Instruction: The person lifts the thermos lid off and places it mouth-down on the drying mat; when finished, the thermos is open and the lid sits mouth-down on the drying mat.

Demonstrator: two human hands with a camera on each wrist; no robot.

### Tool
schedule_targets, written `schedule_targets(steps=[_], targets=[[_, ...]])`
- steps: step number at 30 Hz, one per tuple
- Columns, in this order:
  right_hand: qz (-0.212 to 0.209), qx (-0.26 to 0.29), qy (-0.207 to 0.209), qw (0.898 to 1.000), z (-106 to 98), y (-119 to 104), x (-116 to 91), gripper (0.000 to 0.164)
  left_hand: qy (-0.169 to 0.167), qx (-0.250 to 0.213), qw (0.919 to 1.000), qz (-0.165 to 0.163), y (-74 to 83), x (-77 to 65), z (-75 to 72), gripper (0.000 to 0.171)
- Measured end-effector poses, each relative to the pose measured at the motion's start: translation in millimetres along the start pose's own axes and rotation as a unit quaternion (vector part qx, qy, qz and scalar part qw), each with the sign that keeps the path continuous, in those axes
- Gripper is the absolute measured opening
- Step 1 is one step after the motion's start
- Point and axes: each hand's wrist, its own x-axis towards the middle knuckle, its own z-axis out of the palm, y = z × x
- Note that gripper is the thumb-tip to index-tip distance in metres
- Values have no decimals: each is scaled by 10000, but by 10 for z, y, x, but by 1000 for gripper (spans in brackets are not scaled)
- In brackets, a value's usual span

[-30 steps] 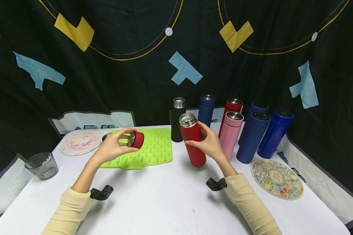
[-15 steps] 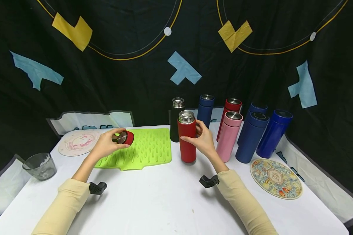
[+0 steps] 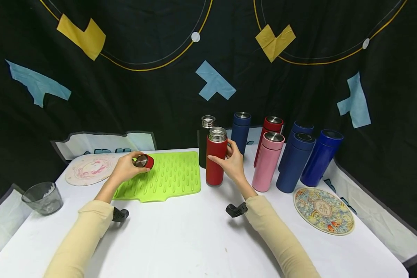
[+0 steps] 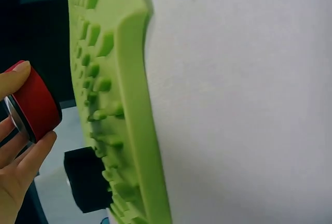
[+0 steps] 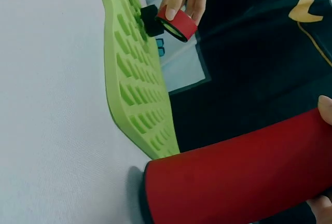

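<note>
My left hand [image 3: 126,166] holds a red bottle lid [image 3: 146,162] by its sides, tilted, above the left part of a green ridged mat [image 3: 173,173]. A black lid [image 4: 85,180] stands on that mat; in the head view the left hand hides it. My right hand [image 3: 233,162] grips a red thermos bottle [image 3: 215,162], upright with its steel mouth uncovered, right of the mat. Whether its base touches the table I cannot tell. Just behind it stands a black bottle [image 3: 203,146], also without a lid and partly hidden.
Lidded bottles stand to the right: a pink one [image 3: 268,166], a red one [image 3: 272,125] and several blue ones [image 3: 295,166]. A patterned round mat [image 3: 323,210] lies front right. A pale round mat [image 3: 90,170] and a glass bowl [image 3: 43,199] are left.
My left hand has carried the red lid left and down toward the mat. My right hand has moved the red bottle left and slightly back, turning it from tilted to upright.
</note>
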Motion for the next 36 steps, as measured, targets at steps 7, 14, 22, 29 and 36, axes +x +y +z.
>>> schedule_targets(steps=[7,14,22,29,36], targets=[[-118,81,106,9998,104,-197,-13,76,41,192,9995,-266,-113,72,59,69],[-165,33,416,9990,200,149,119,78,165,297,9990,-302,-141,109,112,69],[-151,69,625,9979,272,362,176,79,55,457,9982,-388,-85,124,177,68],[-227,158,522,9983,313,388,184,79,-113,503,9971,-555,-97,201,231,71],[-346,70,291,9990,329,399,189,82,-184,546,9966,-593,-113,232,253,68]])
